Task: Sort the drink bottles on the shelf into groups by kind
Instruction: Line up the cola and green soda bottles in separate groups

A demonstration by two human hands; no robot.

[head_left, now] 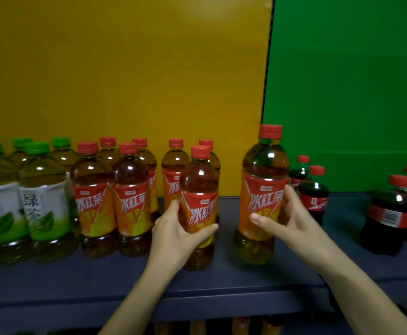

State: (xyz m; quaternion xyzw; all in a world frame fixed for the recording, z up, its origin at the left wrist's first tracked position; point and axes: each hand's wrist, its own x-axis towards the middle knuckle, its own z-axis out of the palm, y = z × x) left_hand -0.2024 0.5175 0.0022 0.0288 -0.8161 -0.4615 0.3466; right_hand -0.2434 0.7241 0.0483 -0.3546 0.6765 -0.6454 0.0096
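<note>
My left hand (177, 228) grips an iced red tea bottle (198, 189) with a red cap and orange label, standing at the shelf's middle. My right hand (285, 221) grips a second iced red tea bottle (262, 187), held nearer the camera and a little to the right. Several more iced red tea bottles (110, 197) stand grouped left of centre, two others (174, 170) behind my left hand's bottle. Green tea bottles (26, 197) with green caps fill the far left. Cola bottles (388, 213) with red caps stand at the right.
The dark blue shelf (221, 281) has bare surface along its front edge and between the two held bottles. A yellow back panel (125, 68) and a green one (354, 81) rise behind. More bottles (241, 326) show on a lower shelf below.
</note>
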